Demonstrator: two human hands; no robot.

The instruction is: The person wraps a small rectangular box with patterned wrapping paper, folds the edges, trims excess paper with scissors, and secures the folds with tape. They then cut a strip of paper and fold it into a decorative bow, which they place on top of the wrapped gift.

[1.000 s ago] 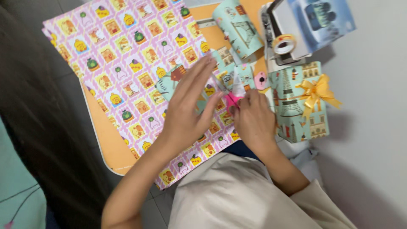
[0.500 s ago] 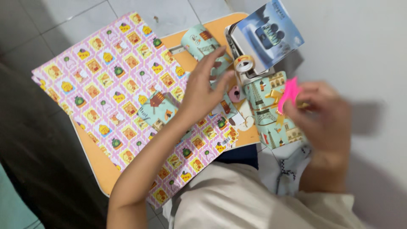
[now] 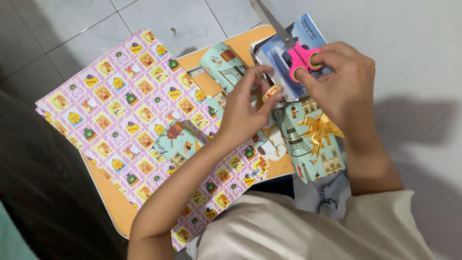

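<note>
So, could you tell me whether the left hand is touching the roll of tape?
Touching: the head view shows the left hand pinching the roll of tape between thumb and fingers.

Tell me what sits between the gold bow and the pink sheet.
In the head view, the left hand holding the tape roll lies between the gold bow and the pink sheet.

I see my own two bare forearms, the left hand (image 3: pixel 243 113) and right hand (image 3: pixel 344 84) without rings or gloves, and a loose cream short-sleeved shirt (image 3: pixel 288 226).
</note>
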